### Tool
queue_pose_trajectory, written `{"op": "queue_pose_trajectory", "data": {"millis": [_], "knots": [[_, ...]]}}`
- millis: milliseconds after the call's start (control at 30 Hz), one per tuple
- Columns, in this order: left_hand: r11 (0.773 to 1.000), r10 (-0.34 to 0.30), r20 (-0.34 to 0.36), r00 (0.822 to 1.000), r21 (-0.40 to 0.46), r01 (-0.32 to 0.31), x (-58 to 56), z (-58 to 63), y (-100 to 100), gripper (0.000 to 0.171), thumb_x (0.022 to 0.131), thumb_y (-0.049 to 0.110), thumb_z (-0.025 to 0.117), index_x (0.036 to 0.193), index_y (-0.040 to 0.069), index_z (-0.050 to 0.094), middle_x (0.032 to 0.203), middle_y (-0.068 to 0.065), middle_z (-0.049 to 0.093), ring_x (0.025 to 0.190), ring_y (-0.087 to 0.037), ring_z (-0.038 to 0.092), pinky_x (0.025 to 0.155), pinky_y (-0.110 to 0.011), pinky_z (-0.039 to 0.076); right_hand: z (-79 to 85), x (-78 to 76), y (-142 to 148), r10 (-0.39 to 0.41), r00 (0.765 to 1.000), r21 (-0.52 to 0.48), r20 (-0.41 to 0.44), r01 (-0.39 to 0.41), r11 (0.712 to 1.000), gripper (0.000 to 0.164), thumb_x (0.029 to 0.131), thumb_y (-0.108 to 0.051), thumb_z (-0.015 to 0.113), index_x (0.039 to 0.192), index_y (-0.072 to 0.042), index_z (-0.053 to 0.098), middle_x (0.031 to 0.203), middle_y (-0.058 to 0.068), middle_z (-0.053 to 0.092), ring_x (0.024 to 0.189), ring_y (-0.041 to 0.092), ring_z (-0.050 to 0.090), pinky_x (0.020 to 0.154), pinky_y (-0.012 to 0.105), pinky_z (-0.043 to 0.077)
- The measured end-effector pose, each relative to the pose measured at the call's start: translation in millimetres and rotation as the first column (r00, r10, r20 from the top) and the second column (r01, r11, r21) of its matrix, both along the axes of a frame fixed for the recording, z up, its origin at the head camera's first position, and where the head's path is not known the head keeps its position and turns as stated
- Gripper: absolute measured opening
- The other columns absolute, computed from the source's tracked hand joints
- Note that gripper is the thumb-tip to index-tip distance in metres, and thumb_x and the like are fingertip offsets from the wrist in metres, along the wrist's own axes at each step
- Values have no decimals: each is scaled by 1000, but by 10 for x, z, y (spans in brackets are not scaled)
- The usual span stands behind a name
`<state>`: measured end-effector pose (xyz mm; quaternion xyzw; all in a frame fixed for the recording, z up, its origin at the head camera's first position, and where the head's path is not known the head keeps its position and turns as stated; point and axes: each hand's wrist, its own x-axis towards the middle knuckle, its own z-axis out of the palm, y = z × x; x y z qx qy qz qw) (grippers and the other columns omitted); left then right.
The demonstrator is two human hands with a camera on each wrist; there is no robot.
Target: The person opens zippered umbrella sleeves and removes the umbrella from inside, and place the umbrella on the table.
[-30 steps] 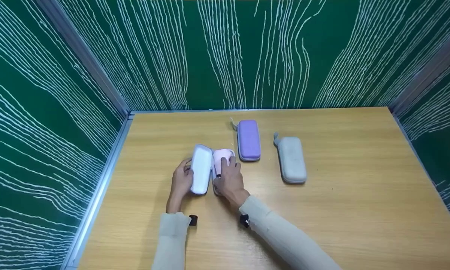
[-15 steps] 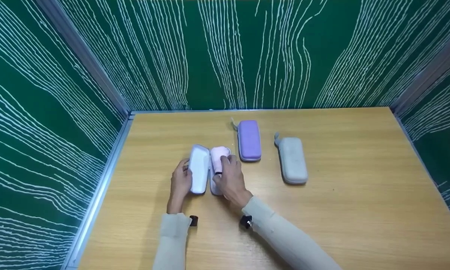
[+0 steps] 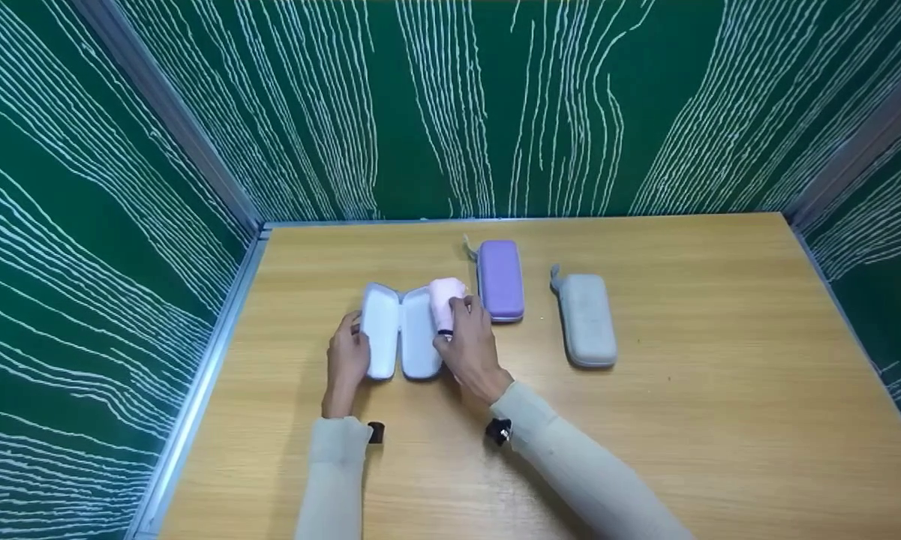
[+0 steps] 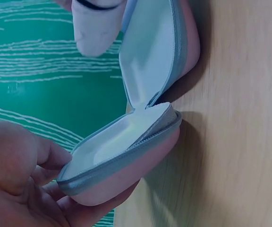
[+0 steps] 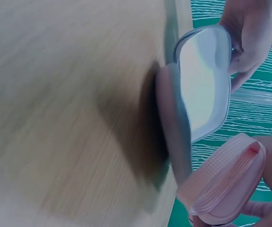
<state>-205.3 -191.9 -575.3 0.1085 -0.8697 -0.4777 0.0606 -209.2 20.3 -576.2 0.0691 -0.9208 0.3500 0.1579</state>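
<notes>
A pink zip case lies unfolded on the table, both pale-lined halves facing up. My left hand holds the outer edge of its left half, thumb at the rim and fingers underneath in the left wrist view. My right hand grips a compact folded pink umbrella with a dark band, over the right edge of the case's right half. In the right wrist view, a ribbed strap crosses the end of the umbrella. The right fingers are partly hidden there.
A closed purple case lies just beyond the right hand, with a loop at its upper left. Farther right is a closed grey case. Green walls with white lines border the wooden table.
The right hand has lifted the umbrella out of the case's right half, up and slightly right. The left hand has shifted left with the case, whose halves now lie wider apart.
</notes>
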Motion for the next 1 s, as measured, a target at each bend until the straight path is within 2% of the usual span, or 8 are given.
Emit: {"op": "queue_pose_trajectory", "data": {"millis": [300,600,800,1000], "knots": [[999,27,44,999,-18,-26,-123,65,-207,45,107,1,45,151,-5,50,140,-33,61,128,-46,62,108,-55,51,-52,-96,27,-19,1000,23,4,19,1000,53,75,-5,80,125,4,64,125,27,58,107,44,58,89,51,58],[997,35,22,999,-71,-34,-250,92,-380,44,107,1,46,150,-6,50,139,-33,62,126,-46,63,106,-56,52,-84,-213,38,-11,997,38,79,8,999,55,79,-6,83,129,4,62,130,26,55,114,45,56,95,51,57],[994,42,44,998,-99,-37,-329,109,-451,45,107,1,44,151,-6,49,142,-32,60,129,-44,62,108,-55,51,-142,-263,38,4,999,64,45,-7,998,51,76,-4,80,123,4,63,124,27,56,108,46,57,91,53,56],[993,48,79,996,-114,-39,-395,138,-489,45,109,3,43,154,-3,47,146,-28,59,133,-41,60,111,-53,49,-175,-310,8,2,996,76,92,-9,997,54,76,-4,81,127,4,63,127,27,56,110,46,57,92,53,56]]}}
